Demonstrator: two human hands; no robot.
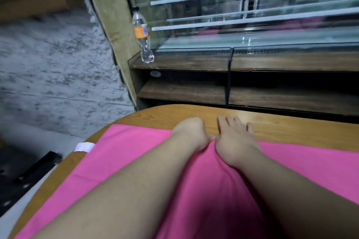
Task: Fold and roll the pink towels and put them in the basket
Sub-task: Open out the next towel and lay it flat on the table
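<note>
Pink towel (126, 151) runs left-right; left hand (191, 132) curled, pinching its far edge; right hand (235, 137) beside, fingers straight.

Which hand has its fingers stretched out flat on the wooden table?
The right hand: its fingers lie straight on the wooden table past the pink towel. The left hand is curled up at the towel's edge.
</note>
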